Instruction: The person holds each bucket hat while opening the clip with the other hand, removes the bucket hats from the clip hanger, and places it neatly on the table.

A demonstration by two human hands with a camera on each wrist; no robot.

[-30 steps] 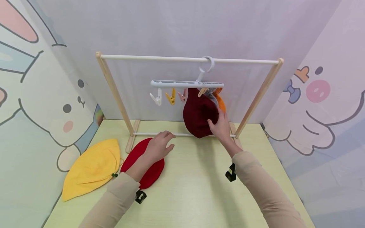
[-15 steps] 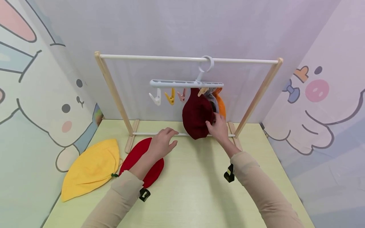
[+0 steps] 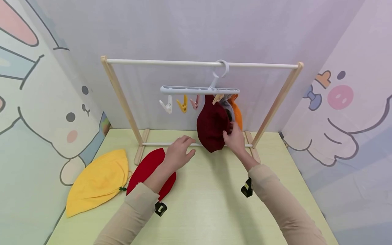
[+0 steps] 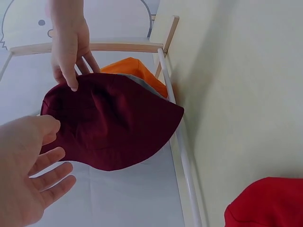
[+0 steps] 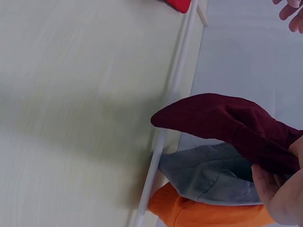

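A maroon bucket hat [image 3: 211,126] hangs from the light-grey clip hanger [image 3: 186,90], with a beige clothespin [image 3: 217,98] near its top. My right hand [image 3: 235,137] pinches the hat's right edge, thumb in front and fingers behind. Behind it hang a grey hat [image 5: 208,175] and an orange hat [image 5: 208,215]. My left hand [image 3: 177,153], fingers relaxed and apart, is lower left of the maroon hat and holds nothing. To the hat's left dangle a white clothespin [image 3: 166,104], a yellow clothespin [image 3: 183,104] and a pink clothespin [image 3: 195,102].
The hanger hooks over the white top rail [image 3: 137,62] of a rack with wooden legs. Partly under my left forearm, a red hat [image 3: 147,166] lies on the table [image 3: 202,204]. Left of that is a yellow hat [image 3: 98,183]. Cartoon-printed curtains enclose the table.
My left hand has drifted right, closer to the maroon hat. The right hand has dropped slightly along the hat's edge, and the hat's lower end sits a little lower.
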